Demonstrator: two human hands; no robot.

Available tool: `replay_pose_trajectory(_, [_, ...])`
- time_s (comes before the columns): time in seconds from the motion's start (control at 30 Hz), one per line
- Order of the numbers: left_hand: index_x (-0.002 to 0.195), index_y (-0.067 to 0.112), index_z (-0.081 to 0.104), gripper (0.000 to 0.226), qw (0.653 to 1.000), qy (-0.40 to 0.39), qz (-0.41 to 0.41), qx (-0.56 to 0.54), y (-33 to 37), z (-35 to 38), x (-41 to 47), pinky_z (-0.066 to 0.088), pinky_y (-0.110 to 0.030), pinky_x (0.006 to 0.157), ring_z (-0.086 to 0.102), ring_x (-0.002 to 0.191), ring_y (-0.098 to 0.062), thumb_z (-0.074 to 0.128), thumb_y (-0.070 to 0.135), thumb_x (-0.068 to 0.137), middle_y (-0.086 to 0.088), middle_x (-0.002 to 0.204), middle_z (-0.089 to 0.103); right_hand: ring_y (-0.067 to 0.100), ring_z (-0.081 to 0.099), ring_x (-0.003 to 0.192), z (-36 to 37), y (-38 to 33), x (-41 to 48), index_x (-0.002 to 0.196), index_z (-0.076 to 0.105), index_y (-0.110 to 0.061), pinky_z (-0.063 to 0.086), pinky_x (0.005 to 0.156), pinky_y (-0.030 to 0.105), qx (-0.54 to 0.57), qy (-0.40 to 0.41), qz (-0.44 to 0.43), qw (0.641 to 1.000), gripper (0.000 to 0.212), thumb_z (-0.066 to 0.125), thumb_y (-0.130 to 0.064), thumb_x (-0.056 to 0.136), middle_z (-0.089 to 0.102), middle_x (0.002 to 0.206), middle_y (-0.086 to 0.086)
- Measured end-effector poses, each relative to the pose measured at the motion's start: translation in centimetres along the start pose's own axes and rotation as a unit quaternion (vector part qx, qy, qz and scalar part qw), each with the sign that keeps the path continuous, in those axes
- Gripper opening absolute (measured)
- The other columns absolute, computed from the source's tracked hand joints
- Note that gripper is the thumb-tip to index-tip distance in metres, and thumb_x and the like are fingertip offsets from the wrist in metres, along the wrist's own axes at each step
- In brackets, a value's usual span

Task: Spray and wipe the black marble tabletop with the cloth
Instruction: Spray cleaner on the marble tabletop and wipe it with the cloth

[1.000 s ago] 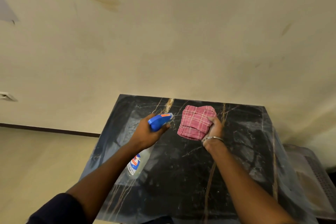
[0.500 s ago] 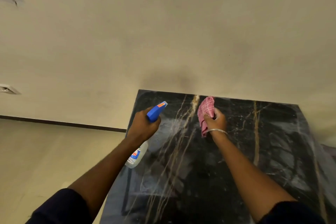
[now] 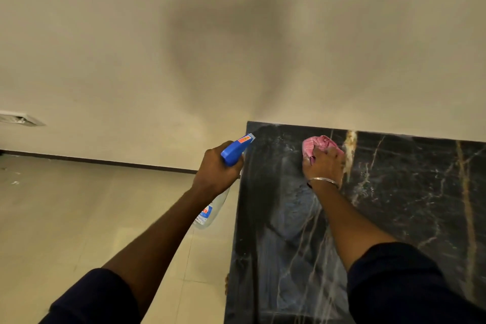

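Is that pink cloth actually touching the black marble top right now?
Touching. The head view shows the right hand pressing the bunched cloth against the tabletop, with no gap beneath it.

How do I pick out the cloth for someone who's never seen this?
Start at the black marble tabletop on the right, against the pale wall. Near its far left corner, the right hand holds a bunched cloth against it. It is the only pink checked thing there; the spray bottle in the left hand is blue and clear.

Pink checked cloth (image 3: 317, 145), blue-headed clear spray bottle (image 3: 235, 151), gold-veined black tabletop (image 3: 410, 200)
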State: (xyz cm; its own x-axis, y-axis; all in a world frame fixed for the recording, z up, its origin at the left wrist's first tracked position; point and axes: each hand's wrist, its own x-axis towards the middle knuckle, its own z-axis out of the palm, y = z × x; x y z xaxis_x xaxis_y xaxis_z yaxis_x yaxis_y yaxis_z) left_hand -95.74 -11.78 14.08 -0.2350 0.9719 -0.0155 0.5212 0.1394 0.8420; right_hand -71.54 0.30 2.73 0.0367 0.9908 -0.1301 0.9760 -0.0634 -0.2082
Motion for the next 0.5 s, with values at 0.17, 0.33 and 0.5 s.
replay_pose_trajectory(0.17, [0.099, 0.012, 0.056, 0.012, 1.0, 0.006, -0.02, -0.004, -3.3, -0.9, 1.7, 0.043, -0.007, 0.059, 0.053, 0.058, -0.01, 0.063, 0.015, 0.09, 0.01, 0.069, 0.053, 0.044, 0.027, 0.134, 2.1, -7.3, 1.6, 0.135, 0.048, -0.018, 0.047, 0.095, 0.057, 0.001, -0.031, -0.059, 0.998, 0.052, 0.054, -0.043, 0.089, 0.034, 0.145, 0.018])
replay_pose_trajectory(0.33, [0.102, 0.007, 0.061, 0.016, 0.999, 0.024, -0.043, -0.002, -5.5, -1.3, 2.4, 0.044, -0.01, 0.059, 0.057, 0.061, -0.018, 0.063, 0.016, 0.089, -0.005, 0.073, 0.061, 0.042, 0.027, 0.136, 3.8, -14.4, 2.1, 0.14, 0.04, -0.019, 0.045, 0.1, 0.052, -0.021, -0.039, -0.136, 0.99, 0.056, 0.052, -0.043, 0.091, 0.033, 0.146, 0.017])
replay_pose_trajectory(0.5, [0.105, 0.009, 0.062, 0.019, 0.998, 0.026, -0.057, 0.01, -6.5, -0.7, 2.6, 0.043, -0.009, 0.059, 0.058, 0.062, -0.014, 0.064, 0.018, 0.088, -0.004, 0.076, 0.063, 0.037, 0.026, 0.138, 4.2, -15.8, 2.7, 0.142, 0.037, -0.026, 0.045, 0.102, 0.047, -0.075, -0.078, -0.268, 0.957, 0.053, 0.047, -0.044, 0.093, 0.03, 0.148, 0.013])
